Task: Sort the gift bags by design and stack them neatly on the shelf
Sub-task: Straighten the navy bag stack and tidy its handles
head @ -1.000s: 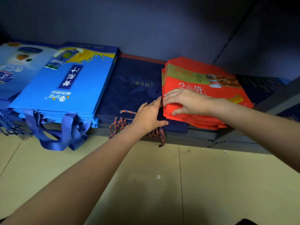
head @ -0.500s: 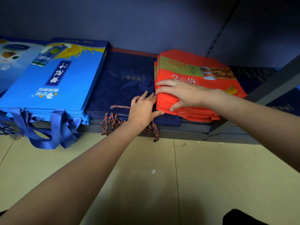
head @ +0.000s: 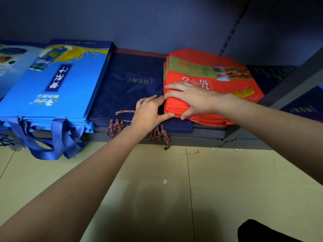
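Stacks of flat gift bags lie side by side on a low dark metal shelf (head: 206, 135), just above a beige tiled floor (head: 227, 180). Far to the left of the hands, cut by the frame edge, is a pale blue bag with a printed oval label (head: 10, 67). Next comes a stack of bright blue glossy bags (head: 52, 95) with white lettering and a yellow splash design, their blue ribbon handles (head: 57, 138) drooping over the shelf's front edge toward the floor. Just left of the hands sits a stack of navy blue paper bags (head: 129, 81) with a faint bird pattern and pale script; its multicoloured twisted cord handles (head: 115, 127) hang off the front.

The left hand (head: 150, 112) rests on the navy stack, fingers fairly straight and pointing at the left side of the neighbouring red stack, thumb stretched out against its lower near corner. The right hand (head: 190, 100) lies over the near left corner of the stack of red bags with a gold band and food photo (head: 218, 81), fingers spread flat along the top and thumb curled down round the front edge, gripping the pile. The red layers are slightly fanned at the front. Right of the hands, past a grey shelf upright (head: 293, 81), lie more dark navy bags (head: 300, 109).
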`<state>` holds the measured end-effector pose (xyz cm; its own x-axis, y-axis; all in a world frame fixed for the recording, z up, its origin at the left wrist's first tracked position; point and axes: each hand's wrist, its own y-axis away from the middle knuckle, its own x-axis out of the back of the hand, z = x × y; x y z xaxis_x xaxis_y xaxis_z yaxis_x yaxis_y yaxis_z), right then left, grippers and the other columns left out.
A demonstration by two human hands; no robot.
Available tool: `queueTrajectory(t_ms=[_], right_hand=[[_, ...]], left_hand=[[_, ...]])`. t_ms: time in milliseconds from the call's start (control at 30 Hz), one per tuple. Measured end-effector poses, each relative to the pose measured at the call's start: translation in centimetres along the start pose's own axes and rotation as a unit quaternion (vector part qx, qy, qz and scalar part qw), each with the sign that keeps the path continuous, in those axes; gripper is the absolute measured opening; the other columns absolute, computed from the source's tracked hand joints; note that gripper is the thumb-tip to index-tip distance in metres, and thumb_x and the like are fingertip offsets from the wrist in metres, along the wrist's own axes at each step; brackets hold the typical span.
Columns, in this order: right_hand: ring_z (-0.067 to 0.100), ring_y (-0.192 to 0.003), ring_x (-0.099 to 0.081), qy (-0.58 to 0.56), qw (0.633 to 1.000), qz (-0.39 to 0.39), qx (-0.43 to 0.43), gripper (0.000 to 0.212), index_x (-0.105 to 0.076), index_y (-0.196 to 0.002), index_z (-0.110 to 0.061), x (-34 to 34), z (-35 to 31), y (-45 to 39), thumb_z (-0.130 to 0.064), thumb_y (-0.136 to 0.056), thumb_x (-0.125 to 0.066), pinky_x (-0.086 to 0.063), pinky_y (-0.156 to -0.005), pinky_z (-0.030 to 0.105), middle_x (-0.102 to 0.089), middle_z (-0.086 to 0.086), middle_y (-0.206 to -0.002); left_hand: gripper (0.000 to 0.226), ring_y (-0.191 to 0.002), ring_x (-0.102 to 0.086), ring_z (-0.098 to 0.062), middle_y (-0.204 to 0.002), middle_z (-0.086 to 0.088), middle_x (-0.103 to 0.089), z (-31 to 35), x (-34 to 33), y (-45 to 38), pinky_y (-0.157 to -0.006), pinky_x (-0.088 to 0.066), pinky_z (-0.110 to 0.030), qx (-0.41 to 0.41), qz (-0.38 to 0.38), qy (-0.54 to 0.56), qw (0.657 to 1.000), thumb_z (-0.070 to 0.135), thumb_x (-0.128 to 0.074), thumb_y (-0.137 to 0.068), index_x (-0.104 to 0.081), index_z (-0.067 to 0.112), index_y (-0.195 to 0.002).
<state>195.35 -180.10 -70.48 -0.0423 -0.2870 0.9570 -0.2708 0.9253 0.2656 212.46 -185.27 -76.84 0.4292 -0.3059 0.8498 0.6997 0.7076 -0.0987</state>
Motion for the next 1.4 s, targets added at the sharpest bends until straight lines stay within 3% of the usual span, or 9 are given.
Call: queueTrajectory(t_ms=[100, 267, 333, 467, 633, 800, 1033, 1267, 1400], right_hand=[[0.024, -0.141, -0.018, -0.004, 1.0, 0.016, 0.009, 0.08, -0.038, -0.139, -0.02, 0.0, 0.0, 0.1, -0.027, -0.071, -0.08, -0.017, -0.113, 0.031, -0.021, 0.006, -0.153], [0.023, -0.136, -0.031, -0.023, 1.0, 0.014, -0.015, 0.086, -0.033, -0.14, -0.018, 0.0, -0.4, -0.1, -0.025, -0.069, -0.081, -0.027, -0.107, 0.03, -0.023, 0.003, -0.152], [0.023, -0.138, -0.029, -0.033, 0.998, 0.024, -0.051, 0.098, -0.023, -0.146, -0.015, -0.3, -0.6, 0.1, -0.029, -0.069, -0.082, -0.028, -0.109, 0.032, -0.017, 0.004, -0.155], [0.026, -0.145, 0.002, 0.003, 0.993, 0.028, -0.119, 0.121, 0.002, -0.15, -0.014, -0.9, -0.5, 1.8, -0.049, -0.067, -0.078, -0.004, -0.118, 0.038, 0.005, 0.008, -0.158], [0.039, -0.141, 0.017, -0.064, 0.965, 0.005, -0.256, 0.123, 0.011, -0.149, -0.032, -2.0, 0.2, 4.9, -0.059, -0.064, -0.074, 0.004, -0.115, 0.055, 0.019, 0.005, -0.156], [0.042, -0.141, 0.013, -0.08, 0.965, -0.019, -0.25, 0.109, 0.009, -0.148, -0.036, -3.4, 0.1, 4.5, -0.056, -0.074, -0.069, 0.001, -0.113, 0.06, 0.017, 0.004, -0.157], [0.043, -0.14, 0.017, -0.071, 0.971, -0.025, -0.225, 0.106, 0.015, -0.148, -0.031, -5.1, 0.3, 5.1, -0.053, -0.08, -0.063, 0.003, -0.113, 0.06, 0.022, 0.006, -0.155], [0.027, -0.145, -0.004, -0.187, 0.953, 0.1, -0.216, 0.09, -0.021, -0.148, -0.031, -1.6, 1.3, 5.1, -0.075, -0.072, -0.043, -0.006, -0.116, 0.055, -0.005, 0.004, -0.158], [0.021, -0.141, -0.023, -0.285, 0.912, 0.199, -0.219, 0.049, -0.034, -0.142, -0.034, 0.6, 3.0, 2.1, -0.05, -0.096, -0.037, -0.017, -0.116, 0.037, -0.026, 0.008, -0.151]], left_hand=[[0.065, -0.112, -0.058, -0.028, -0.122, -0.009, -0.064, 0.0, -0.3, -0.3, -0.102, -0.037, -0.042, -0.014, 0.005, 0.017, 1.0, 0.054, -0.063, -0.077, -0.059, 0.009, -0.125], [0.047, -0.1, -0.059, -0.033, -0.099, -0.013, -0.071, 0.2, -0.1, -0.2, -0.109, -0.018, -0.031, -0.018, -0.008, 0.017, 1.0, 0.037, -0.06, -0.089, -0.056, 0.006, -0.124], [0.054, -0.111, -0.058, -0.027, -0.112, -0.011, -0.068, 0.2, 0.0, -0.1, -0.111, -0.013, -0.03, -0.017, -0.018, 0.031, 0.999, 0.034, -0.06, -0.09, -0.047, 0.007, -0.134], [0.086, -0.13, -0.043, -0.024, -0.14, -0.009, -0.049, 0.5, 0.7, 0.1, -0.11, -0.019, -0.028, 0.005, -0.034, 0.081, 0.996, 0.034, -0.071, -0.081, -0.023, 0.004, -0.147], [0.105, -0.144, -0.009, -0.012, -0.158, -0.009, -0.003, 1.7, 2.0, 0.0, -0.107, -0.014, -0.015, 0.006, -0.031, 0.16, 0.987, 0.031, -0.078, -0.074, -0.006, 0.022, -0.151], [0.084, -0.141, -0.025, -0.026, -0.157, -0.018, -0.005, 3.5, 1.6, -0.8, -0.109, -0.019, -0.022, 0.018, -0.083, 0.079, 0.993, 0.035, -0.072, -0.081, -0.026, 0.013, -0.148], [0.085, -0.138, -0.03, -0.026, -0.158, -0.011, 0.0, 4.2, 0.3, 1.0, -0.11, -0.024, -0.029, 0.028, -0.088, 0.053, 0.994, 0.038, -0.066, -0.085, -0.018, 0.009, -0.149], [0.064, -0.142, -0.022, -0.013, -0.154, -0.003, -0.026, 3.6, 2.8, -1.6, -0.116, -0.013, -0.025, 0.151, -0.012, 0.306, 0.94, 0.047, -0.042, -0.096, -0.026, 0.013, -0.148], [0.061, -0.145, -0.009, -0.022, -0.154, -0.004, -0.026, 3.5, 2.6, -3.1, -0.118, 0.001, -0.04, 0.226, -0.06, 0.294, 0.927, 0.052, -0.022, -0.1, -0.03, 0.015, -0.146]])
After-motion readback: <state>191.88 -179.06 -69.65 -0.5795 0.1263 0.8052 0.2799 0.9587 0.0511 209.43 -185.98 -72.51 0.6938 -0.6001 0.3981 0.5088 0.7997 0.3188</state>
